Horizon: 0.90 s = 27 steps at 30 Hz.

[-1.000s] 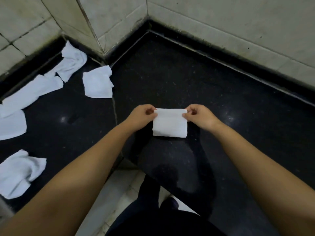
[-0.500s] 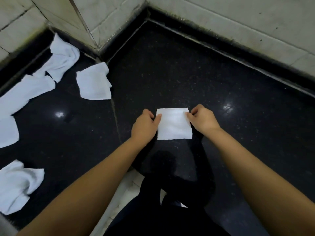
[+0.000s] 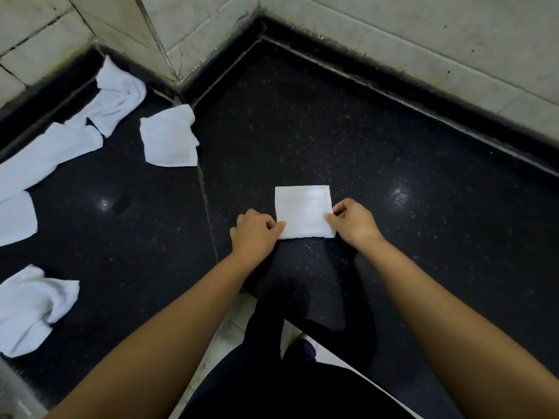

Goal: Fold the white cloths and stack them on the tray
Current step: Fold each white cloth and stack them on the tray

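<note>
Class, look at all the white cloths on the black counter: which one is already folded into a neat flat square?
The folded cloth held between the left hand and right hand. The loose cloths at the left all lie crumpled or spread out.

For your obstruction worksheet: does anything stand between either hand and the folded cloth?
No. The left hand and right hand already pinch the near corners of the folded cloth, which lies flat.

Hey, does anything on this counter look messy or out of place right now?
Yes. The folded cloth between the left hand and right hand lies flat and square, but several loose cloths lie crumpled and scattered on the left of the counter. No tray is in view.
</note>
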Each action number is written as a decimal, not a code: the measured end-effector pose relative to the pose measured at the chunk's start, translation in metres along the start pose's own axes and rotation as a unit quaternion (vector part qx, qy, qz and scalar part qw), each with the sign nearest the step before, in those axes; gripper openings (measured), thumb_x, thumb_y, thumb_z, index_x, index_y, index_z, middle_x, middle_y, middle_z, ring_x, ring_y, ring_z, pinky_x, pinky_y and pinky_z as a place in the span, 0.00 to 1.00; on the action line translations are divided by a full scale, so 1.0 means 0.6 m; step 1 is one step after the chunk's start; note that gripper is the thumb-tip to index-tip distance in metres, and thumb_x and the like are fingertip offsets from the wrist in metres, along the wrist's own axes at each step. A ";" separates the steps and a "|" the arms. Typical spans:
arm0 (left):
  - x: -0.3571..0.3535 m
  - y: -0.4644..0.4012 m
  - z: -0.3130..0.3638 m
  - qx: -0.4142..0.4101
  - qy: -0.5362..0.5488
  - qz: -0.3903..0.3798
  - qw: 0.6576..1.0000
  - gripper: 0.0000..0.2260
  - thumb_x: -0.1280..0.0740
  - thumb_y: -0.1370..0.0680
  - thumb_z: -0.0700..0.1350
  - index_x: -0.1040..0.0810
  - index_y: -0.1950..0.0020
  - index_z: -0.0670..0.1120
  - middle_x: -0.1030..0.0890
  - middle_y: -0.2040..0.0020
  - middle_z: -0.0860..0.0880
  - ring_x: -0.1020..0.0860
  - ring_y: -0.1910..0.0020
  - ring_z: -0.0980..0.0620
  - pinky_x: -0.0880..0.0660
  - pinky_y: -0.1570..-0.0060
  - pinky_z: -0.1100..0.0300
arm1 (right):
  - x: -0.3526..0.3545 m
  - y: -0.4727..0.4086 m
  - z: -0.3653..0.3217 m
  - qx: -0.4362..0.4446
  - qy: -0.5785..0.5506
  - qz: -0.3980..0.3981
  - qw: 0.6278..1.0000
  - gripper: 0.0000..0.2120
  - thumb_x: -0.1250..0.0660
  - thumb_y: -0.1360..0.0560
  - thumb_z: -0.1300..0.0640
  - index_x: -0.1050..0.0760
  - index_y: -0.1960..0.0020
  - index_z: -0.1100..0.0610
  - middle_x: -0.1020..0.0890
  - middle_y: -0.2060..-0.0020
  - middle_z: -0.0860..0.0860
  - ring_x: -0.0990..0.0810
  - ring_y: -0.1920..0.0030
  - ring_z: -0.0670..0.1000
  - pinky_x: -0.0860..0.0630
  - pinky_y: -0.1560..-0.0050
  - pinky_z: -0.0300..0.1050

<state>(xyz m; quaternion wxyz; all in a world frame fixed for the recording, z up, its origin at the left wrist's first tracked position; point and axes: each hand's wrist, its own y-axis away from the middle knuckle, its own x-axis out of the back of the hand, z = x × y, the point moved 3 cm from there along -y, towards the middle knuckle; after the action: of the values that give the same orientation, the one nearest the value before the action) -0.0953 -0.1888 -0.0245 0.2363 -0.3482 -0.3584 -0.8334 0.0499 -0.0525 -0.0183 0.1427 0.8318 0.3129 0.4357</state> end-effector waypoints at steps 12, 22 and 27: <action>0.012 -0.054 0.045 0.009 -0.106 0.050 0.993 0.19 0.40 0.21 0.54 0.29 0.36 0.42 0.29 0.36 0.44 0.32 0.35 0.44 0.36 0.38 0.49 | -0.004 -0.040 -0.054 -0.019 0.142 0.041 0.989 0.15 0.38 0.23 0.53 0.30 0.42 0.62 0.22 0.47 0.56 0.23 0.53 0.56 0.28 0.56 0.48; 0.033 -0.031 0.063 -0.026 0.210 0.015 0.977 0.05 0.36 0.22 0.45 0.28 0.52 0.44 0.26 0.61 0.51 0.28 0.61 0.53 0.29 0.63 0.62 | 0.018 -0.006 -0.043 0.024 -0.101 0.012 0.995 0.04 0.37 0.25 0.57 0.31 0.55 0.56 0.26 0.61 0.49 0.28 0.62 0.47 0.31 0.65 0.40; 0.034 0.032 0.096 0.007 0.395 -0.043 0.918 0.13 0.35 0.22 0.42 0.28 0.38 0.45 0.21 0.50 0.49 0.21 0.52 0.53 0.22 0.51 0.56 | 0.059 0.053 -0.002 0.041 -0.327 -0.021 0.944 0.05 0.35 0.25 0.63 0.25 0.51 0.57 0.17 0.56 0.51 0.18 0.55 0.51 0.21 0.56 0.45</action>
<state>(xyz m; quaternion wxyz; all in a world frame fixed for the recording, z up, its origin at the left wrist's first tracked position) -0.0724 -0.1604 0.0280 0.3251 0.0265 -0.2561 -0.9100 0.0764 -0.0537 0.0212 0.2118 0.9271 0.2838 0.1230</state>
